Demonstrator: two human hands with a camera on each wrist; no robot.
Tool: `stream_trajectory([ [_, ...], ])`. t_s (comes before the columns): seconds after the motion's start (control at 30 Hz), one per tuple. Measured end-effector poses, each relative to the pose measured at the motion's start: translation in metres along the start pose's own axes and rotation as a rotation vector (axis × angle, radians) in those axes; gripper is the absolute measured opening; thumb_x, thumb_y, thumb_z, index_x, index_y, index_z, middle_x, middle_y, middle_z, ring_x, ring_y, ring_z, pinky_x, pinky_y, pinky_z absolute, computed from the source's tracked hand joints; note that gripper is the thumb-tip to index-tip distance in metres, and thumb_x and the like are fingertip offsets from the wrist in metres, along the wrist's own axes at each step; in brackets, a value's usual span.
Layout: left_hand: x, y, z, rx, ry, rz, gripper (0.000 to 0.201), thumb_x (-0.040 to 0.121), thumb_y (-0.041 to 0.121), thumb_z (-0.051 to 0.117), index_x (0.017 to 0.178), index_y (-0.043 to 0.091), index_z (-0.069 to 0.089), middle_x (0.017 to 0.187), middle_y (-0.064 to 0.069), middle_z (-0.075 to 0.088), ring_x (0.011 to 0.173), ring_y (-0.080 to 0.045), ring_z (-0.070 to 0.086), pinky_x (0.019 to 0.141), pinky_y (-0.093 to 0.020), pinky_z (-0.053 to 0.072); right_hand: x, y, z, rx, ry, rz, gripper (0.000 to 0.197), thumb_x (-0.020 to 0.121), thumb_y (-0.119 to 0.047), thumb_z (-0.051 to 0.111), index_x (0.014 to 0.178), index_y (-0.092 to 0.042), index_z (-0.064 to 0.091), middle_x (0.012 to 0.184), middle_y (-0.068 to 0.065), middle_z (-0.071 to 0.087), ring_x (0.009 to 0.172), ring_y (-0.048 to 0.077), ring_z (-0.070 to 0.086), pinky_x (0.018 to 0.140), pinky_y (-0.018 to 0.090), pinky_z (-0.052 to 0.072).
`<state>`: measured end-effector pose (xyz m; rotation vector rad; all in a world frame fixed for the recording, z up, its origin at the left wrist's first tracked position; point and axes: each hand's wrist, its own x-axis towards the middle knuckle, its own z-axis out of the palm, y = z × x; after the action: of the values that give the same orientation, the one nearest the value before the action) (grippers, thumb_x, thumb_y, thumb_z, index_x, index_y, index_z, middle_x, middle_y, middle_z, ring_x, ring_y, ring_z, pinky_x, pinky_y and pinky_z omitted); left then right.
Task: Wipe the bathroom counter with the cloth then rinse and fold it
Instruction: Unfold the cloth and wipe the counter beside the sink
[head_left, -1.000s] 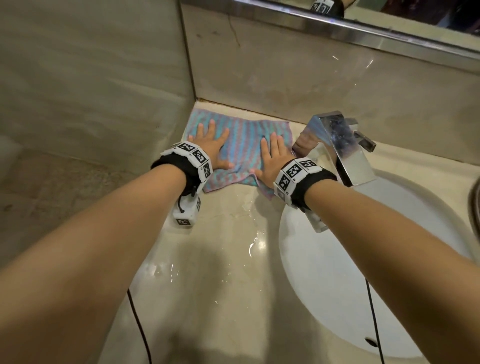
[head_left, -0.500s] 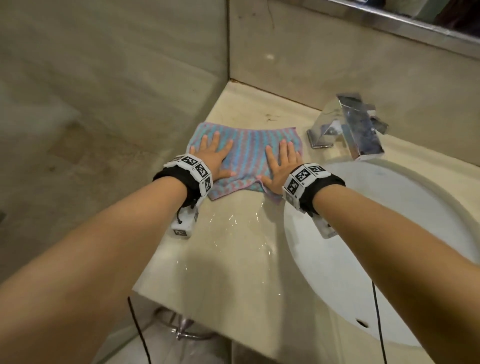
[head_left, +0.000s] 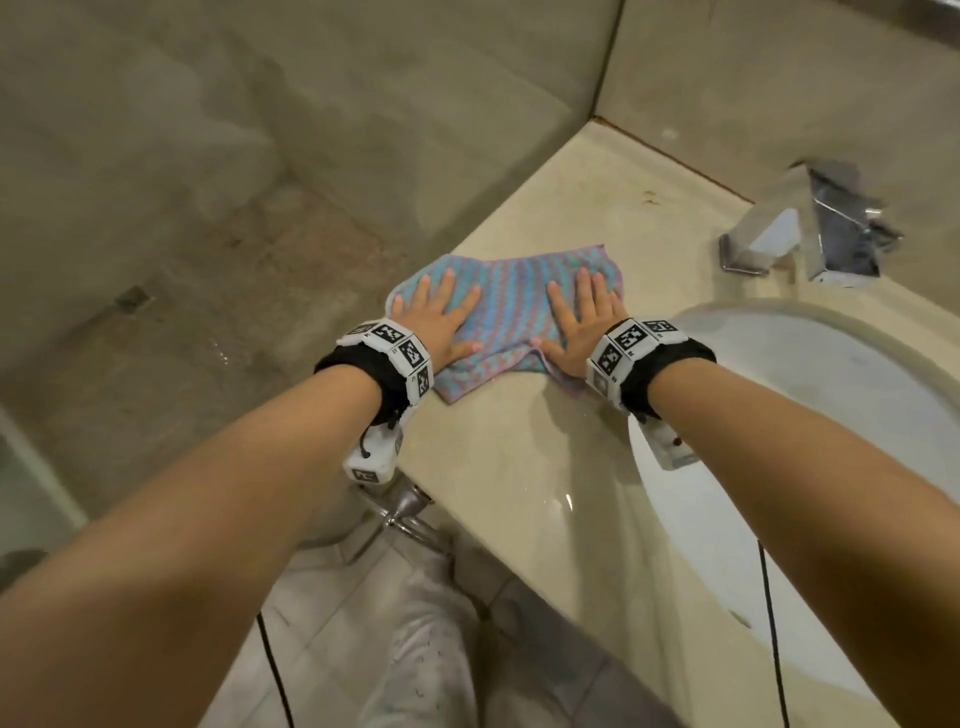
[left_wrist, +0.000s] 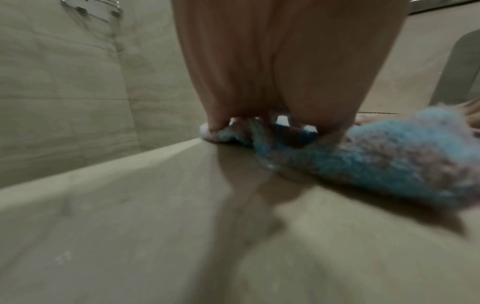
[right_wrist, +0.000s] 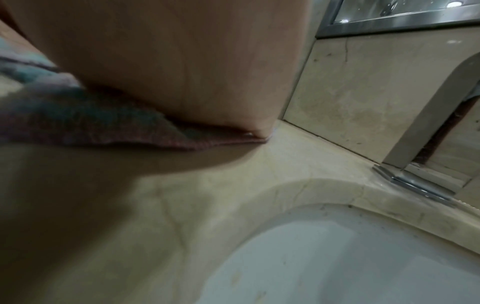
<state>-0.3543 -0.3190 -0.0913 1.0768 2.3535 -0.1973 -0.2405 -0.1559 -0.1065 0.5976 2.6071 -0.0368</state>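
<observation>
No readable text — only coded square markers on wrist bands (head_left: 395, 348).

Both my bare forearms reach forward, side by side, each wrist wrapped in a black band topped with white marker blocks. My left hand (head_left: 439, 325) lies palm down at about eleven o'clock from me, fingers straight and fanned, thumb pointing toward three o'clock. My right hand (head_left: 582, 325) lies palm down at about one o'clock, fingers straight and closer together, thumb pointing toward nine o'clock. Both palms press flat on what is beneath them; neither hand curls or pinches. The two thumbs point at each other, apart.
</observation>
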Motion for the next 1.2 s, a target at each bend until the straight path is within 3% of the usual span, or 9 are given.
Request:
stream_trajectory([
  [0.47,-0.022,-0.015,0.016,0.025,-0.004,-0.013,0.067,0.096,0.049,0.026,0.148,0.028,-0.011,0.157,-0.008,-0.020,0.145,-0.033,-0.013,0.115,-0.055,0.005,-0.006,-0.021,0.000,0.006,0.056,-0.043,0.074,0.093,-0.057,0.025,0.150,-0.021,-0.004,0.157,0.018,-0.010,0.147,0.033,-0.006,0.120,0.041,0.000],
  [0.7,-0.041,-0.023,0.027,0.007,-0.013,-0.041,0.067,0.096,0.049,0.024,0.147,0.027,-0.013,0.156,-0.006,-0.022,0.146,-0.029,-0.014,0.116,-0.052,0.003,-0.006,-0.038,-0.013,-0.056,-0.050,-0.100,0.071,0.096,-0.051,0.027,0.150,-0.022,-0.009,0.157,0.018,-0.015,0.146,0.033,-0.010,0.120,0.041,0.000],
  [0.8,-0.049,-0.024,0.031,-0.019,-0.015,-0.056,0.069,0.096,0.050,0.025,0.147,0.026,-0.013,0.156,-0.006,-0.022,0.146,-0.028,-0.014,0.117,-0.051,0.002,-0.007,-0.046,-0.028,0.018,-0.057,-0.123,0.070,0.095,-0.044,0.039,0.151,-0.023,0.003,0.158,0.016,-0.006,0.147,0.034,-0.003,0.120,0.043,0.005],
  [0.87,-0.055,-0.026,0.034,-0.059,-0.016,-0.071,0.070,0.095,0.051,0.028,0.148,0.027,-0.011,0.157,-0.005,-0.021,0.146,-0.027,-0.013,0.117,-0.050,0.003,-0.009,-0.058,-0.034,0.098,-0.007,-0.108,0.063,0.096,-0.038,0.036,0.151,-0.017,0.012,0.158,0.016,0.002,0.146,0.034,0.003,0.120,0.044,0.010],
  [1.0,-0.069,-0.029,0.038,-0.146,-0.023,-0.102,0.073,0.093,0.053,0.035,0.148,0.031,-0.008,0.157,-0.004,-0.020,0.146,-0.027,-0.013,0.117,-0.049,0.004,-0.015,-0.087,-0.032,0.188,-0.032,0.049,0.087,0.091,-0.056,0.040,0.150,-0.004,0.001,0.158,0.018,-0.003,0.147,0.034,0.000,0.120,0.046,0.009],
  [1.1,-0.076,-0.031,0.037,-0.168,-0.035,-0.114,0.073,0.091,0.055,0.037,0.148,0.032,-0.004,0.158,-0.005,-0.017,0.147,-0.028,-0.010,0.118,-0.048,0.007,-0.021,-0.099,-0.019,0.194,-0.152,0.132,0.115,0.077,-0.068,0.053,0.148,-0.004,-0.010,0.156,0.021,-0.011,0.145,0.040,-0.008,0.119,0.050,0.004],
  [1.2,-0.079,-0.034,0.035,-0.204,0.015,-0.106,0.064,0.095,0.052,0.029,0.149,0.027,0.007,0.159,-0.009,-0.006,0.147,-0.029,-0.001,0.120,-0.045,0.011,-0.029,-0.099,-0.011,0.172,-0.163,0.130,0.122,0.073,-0.069,0.057,0.147,-0.005,-0.016,0.155,0.021,-0.017,0.144,0.041,-0.013,0.119,0.049,-0.002],
])
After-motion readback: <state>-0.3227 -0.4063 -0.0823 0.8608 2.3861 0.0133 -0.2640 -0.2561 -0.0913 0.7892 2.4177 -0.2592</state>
